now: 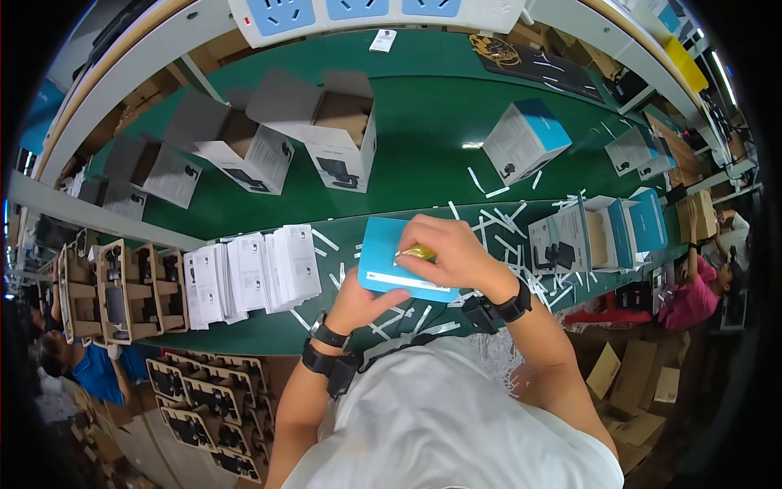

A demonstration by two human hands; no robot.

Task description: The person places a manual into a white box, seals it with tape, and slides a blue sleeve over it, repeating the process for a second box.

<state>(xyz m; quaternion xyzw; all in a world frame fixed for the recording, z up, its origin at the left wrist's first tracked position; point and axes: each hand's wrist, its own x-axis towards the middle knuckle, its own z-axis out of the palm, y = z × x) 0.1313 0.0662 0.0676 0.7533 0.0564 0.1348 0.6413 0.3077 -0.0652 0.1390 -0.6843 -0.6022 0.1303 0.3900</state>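
Over a green table [423, 122], the left hand [362, 301] grips a blue box [383, 257] from below — the right hand [452, 248] fingers pinching a small yellow piece [417, 253] against its top.

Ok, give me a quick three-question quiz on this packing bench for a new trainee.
1. True or false: the right hand presses a small yellow object on the blue box.
2. What lies left of the blue box? A) stacks of white leaflets B) red cups
3. What colour is the work surface?

Key: 1 true; 2 A; 3 green. The left hand steadies the box's near edge.
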